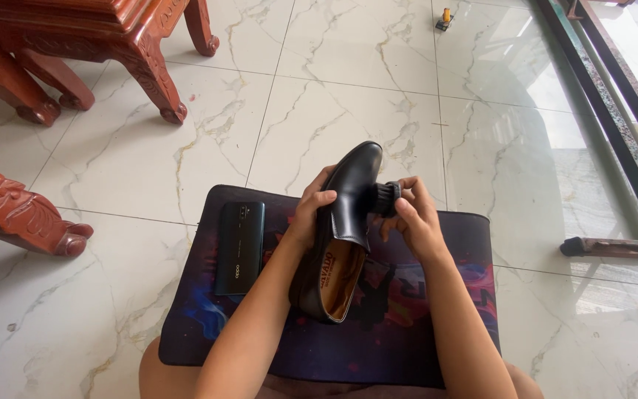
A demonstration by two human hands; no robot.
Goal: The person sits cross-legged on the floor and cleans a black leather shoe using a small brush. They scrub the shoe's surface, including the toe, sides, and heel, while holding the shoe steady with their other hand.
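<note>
Head view looks straight down onto a person sitting on a pale marble-tiled floor (149, 162), with a dark rectangular mat printed in blue and purple swirls (467, 244) spread in front of the knees. The left hand (310, 214) has its fingers curled around the side of a glossy black leather slip-on shoe with a tan lining (341, 229), holding it just above the mat. The shoe's long axis runs away from the person, toe pointing up and slightly right, heel nearest the body. The right hand (416, 222) sits just beside the shoe's right flank, fingers closed on a small round black brush (387, 198) whose bristles press against the leather near the vamp. So the brush meets the shoe from the right, across its length. A dark green phone, face down (239, 247), lies on the mat left of the shoe. Carved red wooden furniture legs (112, 44) stand well apart, farther off.
</note>
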